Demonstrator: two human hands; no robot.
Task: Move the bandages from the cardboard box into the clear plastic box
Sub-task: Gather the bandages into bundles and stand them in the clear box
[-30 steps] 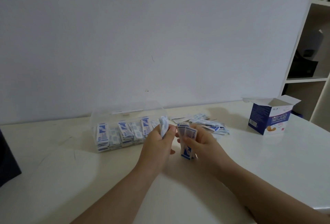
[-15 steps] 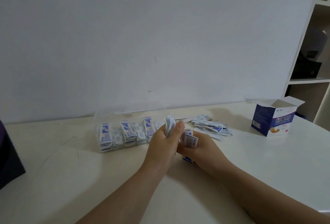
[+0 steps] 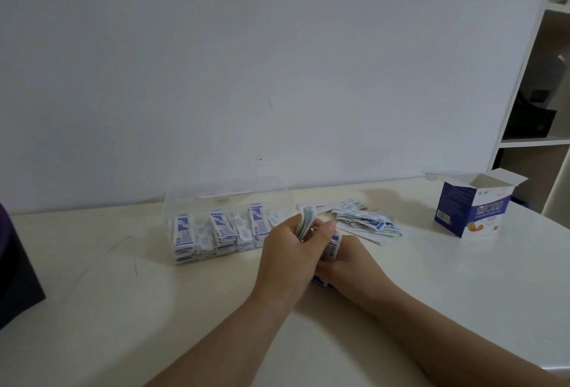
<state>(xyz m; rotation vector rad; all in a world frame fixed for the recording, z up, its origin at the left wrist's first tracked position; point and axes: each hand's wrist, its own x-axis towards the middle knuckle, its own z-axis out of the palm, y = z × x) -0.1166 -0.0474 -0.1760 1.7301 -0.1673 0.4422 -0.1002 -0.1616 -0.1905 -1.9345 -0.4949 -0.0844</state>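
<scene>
We hold a small stack of blue-and-white wrapped bandages pinched in our left hand; our right hand clasps more. Square the edges, then stand them in the clear plastic box just left.
</scene>
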